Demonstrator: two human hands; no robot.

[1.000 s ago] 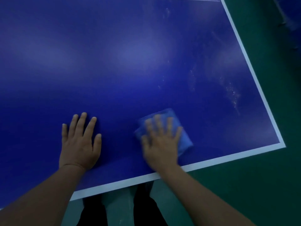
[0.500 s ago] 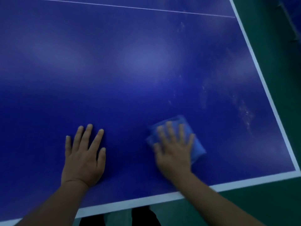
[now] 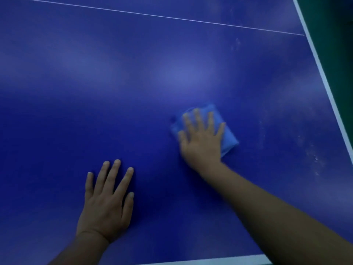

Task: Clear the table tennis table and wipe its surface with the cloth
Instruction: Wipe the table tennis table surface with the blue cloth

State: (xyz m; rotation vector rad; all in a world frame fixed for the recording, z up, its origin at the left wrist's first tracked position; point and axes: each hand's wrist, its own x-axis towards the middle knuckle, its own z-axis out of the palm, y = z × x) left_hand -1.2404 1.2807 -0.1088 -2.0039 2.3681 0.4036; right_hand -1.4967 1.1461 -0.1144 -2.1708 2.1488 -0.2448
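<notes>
Hands at work on a blue table tennis table (image 3: 133, 83), seen from above by the person's head camera. The right hand (image 3: 200, 142) lies flat with straight, spread fingers on a folded light-blue cloth (image 3: 229, 142), pressing it against the surface rather than gripping it. The cloth sits toward the table's right side, inward from the white right edge line (image 3: 324, 79) and well up from the near edge. The left hand (image 3: 107, 205) rests flat on the bare surface near the near edge, fingers straight and slightly spread, holding nothing.

Pale dusty smudges (image 3: 313, 159) mark the surface between the cloth and the right edge. A thin white line (image 3: 152, 15) crosses the far part of the table. Green floor (image 3: 334, 25) shows beyond the right edge.

The cloth looks soft, light and limp, likely to bunch or unfold if dragged by one corner. Pressing down on its middle with a flat palm should keep it folded while sliding. No objects appear on the visible surface, so wiping seems to be the current step, with the smudges still to reach.
</notes>
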